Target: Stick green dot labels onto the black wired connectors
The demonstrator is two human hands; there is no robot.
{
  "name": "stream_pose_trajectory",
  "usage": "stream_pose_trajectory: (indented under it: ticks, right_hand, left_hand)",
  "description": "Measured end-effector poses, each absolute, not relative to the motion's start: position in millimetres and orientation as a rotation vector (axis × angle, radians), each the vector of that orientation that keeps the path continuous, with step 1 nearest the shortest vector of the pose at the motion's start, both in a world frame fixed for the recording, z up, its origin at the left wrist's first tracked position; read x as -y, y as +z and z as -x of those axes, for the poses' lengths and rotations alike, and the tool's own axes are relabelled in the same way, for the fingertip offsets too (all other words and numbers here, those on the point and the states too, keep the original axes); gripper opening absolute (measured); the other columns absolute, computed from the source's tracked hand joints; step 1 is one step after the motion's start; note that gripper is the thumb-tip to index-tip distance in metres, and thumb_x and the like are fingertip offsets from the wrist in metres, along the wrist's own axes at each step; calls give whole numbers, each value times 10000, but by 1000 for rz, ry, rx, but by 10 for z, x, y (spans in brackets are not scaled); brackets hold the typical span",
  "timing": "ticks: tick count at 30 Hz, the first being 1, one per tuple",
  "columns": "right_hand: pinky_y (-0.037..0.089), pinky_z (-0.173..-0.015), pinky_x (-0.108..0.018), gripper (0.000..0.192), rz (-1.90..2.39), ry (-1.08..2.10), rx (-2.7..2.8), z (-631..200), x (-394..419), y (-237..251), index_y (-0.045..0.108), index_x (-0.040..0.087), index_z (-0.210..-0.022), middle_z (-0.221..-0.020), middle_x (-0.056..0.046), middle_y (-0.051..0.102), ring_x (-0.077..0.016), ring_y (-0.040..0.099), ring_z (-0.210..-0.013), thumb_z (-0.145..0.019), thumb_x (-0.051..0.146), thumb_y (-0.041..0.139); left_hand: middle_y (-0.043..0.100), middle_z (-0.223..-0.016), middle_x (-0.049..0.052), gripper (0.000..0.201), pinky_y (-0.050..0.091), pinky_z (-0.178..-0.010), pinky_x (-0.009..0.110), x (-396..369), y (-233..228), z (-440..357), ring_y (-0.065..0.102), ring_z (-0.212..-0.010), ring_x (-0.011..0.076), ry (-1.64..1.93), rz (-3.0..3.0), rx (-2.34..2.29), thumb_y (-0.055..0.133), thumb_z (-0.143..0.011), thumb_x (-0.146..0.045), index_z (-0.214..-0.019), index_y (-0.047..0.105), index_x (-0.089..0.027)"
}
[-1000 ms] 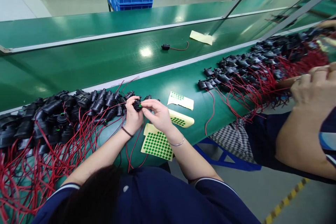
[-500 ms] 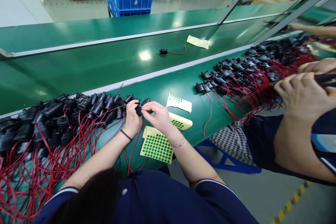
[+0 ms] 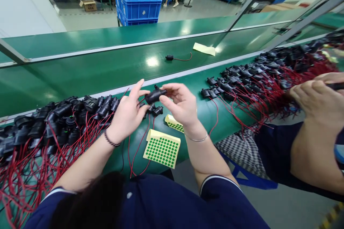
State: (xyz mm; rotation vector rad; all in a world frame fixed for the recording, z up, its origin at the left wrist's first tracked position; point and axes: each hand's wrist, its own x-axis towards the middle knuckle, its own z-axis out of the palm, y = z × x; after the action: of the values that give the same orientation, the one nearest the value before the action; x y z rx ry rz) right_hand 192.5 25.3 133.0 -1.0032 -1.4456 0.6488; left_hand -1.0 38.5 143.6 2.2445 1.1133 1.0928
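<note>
Right hand: I am seeing my right hand [image 3: 180, 104] holding the black connector [image 3: 155, 95]; thumb and fingers are closing on its right end, so the hand is clamped on it.
Left hand: my left hand [image 3: 128, 111] is standing spread, fingers apart and stretched upward, the palm turned toward the connector. The fingertips are just beside its left end; I cannot tell if they are touching it.
Pose: both forearms are coming up from the near edge and the hands are meeting above the green table [image 3: 188, 82], lifted a little over it.
Connector: it is lying almost level between the two hands, with red wires [image 3: 139, 143] hanging down under the hands toward me.
Near things: a sheet of green dot stickers [image 3: 162, 148] is lying near the right wrist; a pile of black connectors [image 3: 61, 118] is lying on the left.
Far right: another person's hand [image 3: 317, 96] is working over a second pile [image 3: 258, 75].
</note>
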Motion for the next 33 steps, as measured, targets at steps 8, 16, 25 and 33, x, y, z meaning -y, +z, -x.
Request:
stream_pose_trajectory:
  ticks: [8, 16, 25, 33]
  right_hand:
    - [562, -668, -262, 408, 1097, 1265, 1261, -1916, -913, 1076, 548, 218, -1022, -817, 12, 688, -133, 664, -742, -742, 343, 816]
    - [559, -621, -232, 242, 1380, 1278, 1625, -1482, -1380, 557, 599, 167, -890, -680, 52, 661, -92, 620, -584, -743, 128, 787]
    - [584, -715, -178, 106, 1475, 911, 1938, -1517, -1529, 637, 681, 173, -904, -710, 126, 696, -60, 694, -730, -833, 171, 761]
    - [578, -915, -420, 274, 1726, 299, 2126, -2475, -1786, 1012, 644, 161, -1177, -1216, -92, 664, -206, 667, -1051, -964, 333, 640]
  left_hand:
    - [769, -1095, 64, 366, 587, -830, 310, -84, 1500, 630, 728, -862, 183, 784, -2069, -1355, 521, -949, -388, -1246, 645, -215]
    - [766, -1071, 76, 464, 609, -888, 376, 36, 833, 1118, 736, -925, 244, 619, -2250, -1512, 443, -954, -571, -1108, 718, -231]
    - [613, -1352, 107, 240, 604, -963, 448, 259, 373, 399, 640, -1199, 281, 914, -2465, -1099, 545, -950, -308, -1156, 663, -276]
    - [685, -1212, 92, 274, 581, -1004, 438, 145, -192, 138, 654, -1159, 239, 750, -2187, -1091, 444, -953, -152, -1085, 674, -223]
